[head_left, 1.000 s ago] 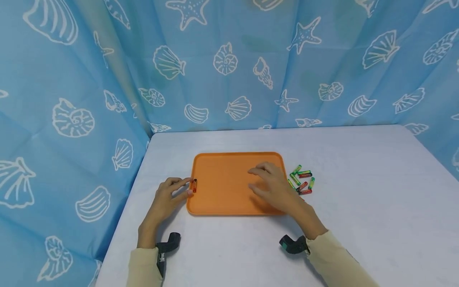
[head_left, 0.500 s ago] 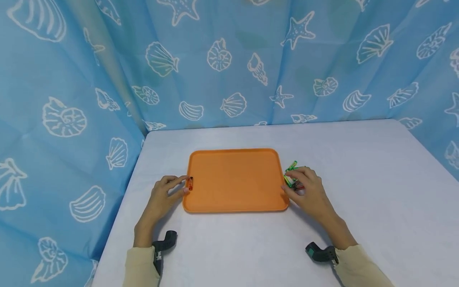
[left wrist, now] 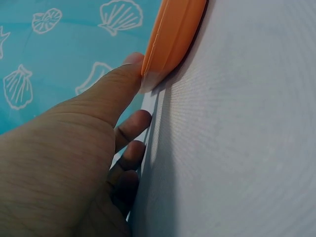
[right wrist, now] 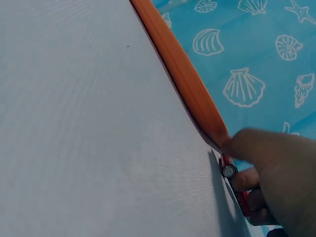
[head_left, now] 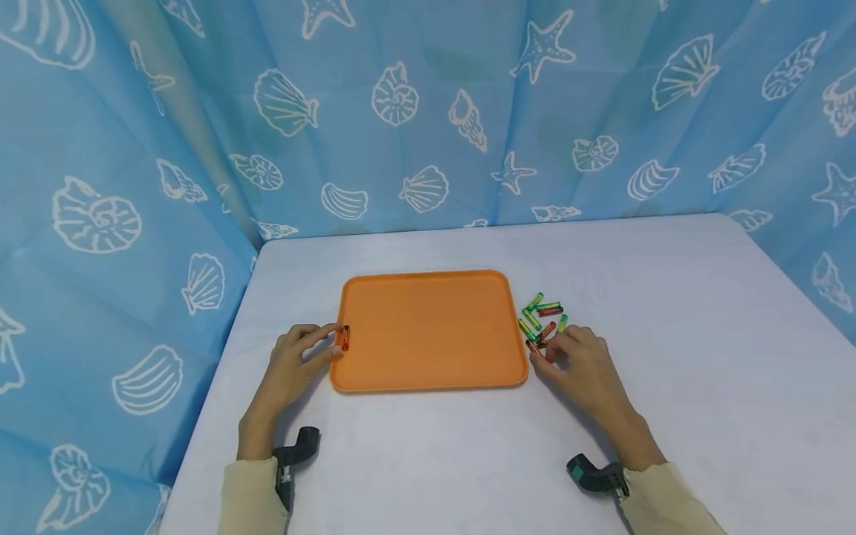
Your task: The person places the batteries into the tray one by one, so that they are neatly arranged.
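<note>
An orange tray (head_left: 428,331) lies on the table, with a single red battery (head_left: 345,338) along its left rim. My left hand (head_left: 290,368) touches that rim, index finger and thumb on either side of the battery; in the left wrist view the thumb rests on the tray's edge (left wrist: 170,39). To the right of the tray lies a loose pile of green and red batteries (head_left: 531,319). My right hand (head_left: 585,371) is at the pile's near end, fingers bent around a red battery (right wrist: 228,170) by the tray's corner. Whether it pinches this battery is unclear.
The table has a white cloth (head_left: 428,453). A blue curtain (head_left: 428,111) with white seashell prints hangs behind it and along the left side. Each wrist wears a black camera mount (head_left: 595,474).
My right hand has gone from above the tray to the pile, then down to its near end. The left hand keeps its place at the rim. The view has shifted slightly.
</note>
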A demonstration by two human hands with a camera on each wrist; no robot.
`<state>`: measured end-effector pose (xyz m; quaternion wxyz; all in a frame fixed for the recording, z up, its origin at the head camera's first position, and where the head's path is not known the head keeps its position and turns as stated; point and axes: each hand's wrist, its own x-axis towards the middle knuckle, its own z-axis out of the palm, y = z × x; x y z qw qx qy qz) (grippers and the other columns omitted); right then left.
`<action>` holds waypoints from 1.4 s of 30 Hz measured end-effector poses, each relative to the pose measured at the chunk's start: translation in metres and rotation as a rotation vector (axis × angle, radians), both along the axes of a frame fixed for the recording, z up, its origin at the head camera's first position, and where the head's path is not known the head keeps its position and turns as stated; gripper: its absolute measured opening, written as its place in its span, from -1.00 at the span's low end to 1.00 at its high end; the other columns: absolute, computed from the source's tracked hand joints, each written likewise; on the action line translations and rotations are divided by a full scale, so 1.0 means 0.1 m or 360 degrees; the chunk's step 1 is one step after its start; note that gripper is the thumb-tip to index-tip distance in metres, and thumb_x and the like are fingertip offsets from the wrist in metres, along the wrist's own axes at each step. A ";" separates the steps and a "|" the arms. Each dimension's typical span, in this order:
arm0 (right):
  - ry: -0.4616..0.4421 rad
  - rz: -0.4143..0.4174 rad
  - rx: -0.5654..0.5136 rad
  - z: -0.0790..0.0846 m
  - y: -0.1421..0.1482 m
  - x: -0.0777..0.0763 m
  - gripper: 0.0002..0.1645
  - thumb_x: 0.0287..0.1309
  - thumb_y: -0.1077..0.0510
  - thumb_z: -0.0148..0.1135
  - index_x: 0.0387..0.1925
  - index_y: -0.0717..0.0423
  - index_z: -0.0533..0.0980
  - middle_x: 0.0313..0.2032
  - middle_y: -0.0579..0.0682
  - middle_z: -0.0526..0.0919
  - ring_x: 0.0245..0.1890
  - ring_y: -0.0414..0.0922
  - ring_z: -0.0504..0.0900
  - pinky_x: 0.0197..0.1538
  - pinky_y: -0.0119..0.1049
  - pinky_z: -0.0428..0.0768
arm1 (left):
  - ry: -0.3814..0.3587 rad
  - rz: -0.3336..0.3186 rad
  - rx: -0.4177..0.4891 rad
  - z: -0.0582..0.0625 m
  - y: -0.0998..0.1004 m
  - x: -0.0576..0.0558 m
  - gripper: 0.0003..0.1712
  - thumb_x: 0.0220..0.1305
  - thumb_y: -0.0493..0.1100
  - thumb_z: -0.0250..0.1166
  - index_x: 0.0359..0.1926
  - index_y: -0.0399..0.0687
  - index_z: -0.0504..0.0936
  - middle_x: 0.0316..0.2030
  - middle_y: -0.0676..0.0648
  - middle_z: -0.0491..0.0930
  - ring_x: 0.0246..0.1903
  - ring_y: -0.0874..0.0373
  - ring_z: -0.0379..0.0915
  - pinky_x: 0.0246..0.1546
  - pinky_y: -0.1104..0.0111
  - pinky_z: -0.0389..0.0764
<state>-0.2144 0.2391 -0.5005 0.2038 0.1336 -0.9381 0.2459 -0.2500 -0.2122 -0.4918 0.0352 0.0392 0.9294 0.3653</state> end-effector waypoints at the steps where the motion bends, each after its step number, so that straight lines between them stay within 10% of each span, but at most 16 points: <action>1: -0.0021 0.0005 -0.0016 0.00 0.00 0.00 -0.66 0.04 0.11 0.50 -0.62 -0.03 0.46 -0.49 -0.13 0.38 -0.35 -0.10 0.38 -0.25 -0.15 0.24 | -0.0001 0.0000 0.0001 0.00 0.00 0.00 -0.37 0.36 0.17 0.28 0.39 0.20 0.47 0.29 -0.20 0.29 0.33 -0.20 0.06 0.28 -0.26 0.17; 7: -0.0146 0.0196 -0.0149 -0.02 0.06 -0.03 -0.79 0.08 0.15 0.49 -0.29 0.07 0.60 -0.33 -0.11 0.45 -0.20 -0.11 0.36 -0.13 -0.12 0.25 | -0.0024 0.0004 0.0011 0.00 0.01 0.00 -0.37 0.36 0.19 0.28 0.40 0.22 0.46 0.30 -0.18 0.28 0.33 -0.19 0.05 0.28 -0.26 0.18; 13: -0.0177 0.0427 -0.0173 -0.04 0.20 -0.10 -0.41 0.00 0.26 0.48 0.14 0.12 0.57 -0.13 -0.01 0.42 -0.08 -0.05 0.25 -0.09 -0.09 0.25 | -0.0032 0.0012 -0.0014 0.00 0.00 -0.01 -0.35 0.36 0.22 0.26 0.41 0.21 0.45 0.31 -0.18 0.28 0.34 -0.19 0.05 0.28 -0.27 0.17; 22: -0.0481 0.0471 -0.0132 -0.03 0.27 -0.21 -0.42 0.10 0.13 0.47 0.20 -0.05 0.58 -0.02 -0.06 0.32 0.07 0.01 0.21 0.03 0.02 0.27 | -0.0022 0.0014 -0.0030 -0.01 0.00 -0.02 -0.35 0.35 0.24 0.25 0.40 0.22 0.46 0.31 -0.19 0.28 0.33 -0.19 0.06 0.28 -0.27 0.17; 42: -0.0278 0.0369 -0.0350 0.04 0.10 -0.23 -0.42 -0.04 0.14 0.59 0.07 0.10 0.62 -0.04 -0.04 0.43 0.04 -0.09 0.29 0.02 -0.09 0.34 | 0.0007 0.0033 0.0021 -0.04 -0.03 -0.05 -0.38 0.36 0.22 0.27 0.38 0.21 0.49 0.28 -0.18 0.32 0.29 -0.17 0.11 0.25 -0.24 0.24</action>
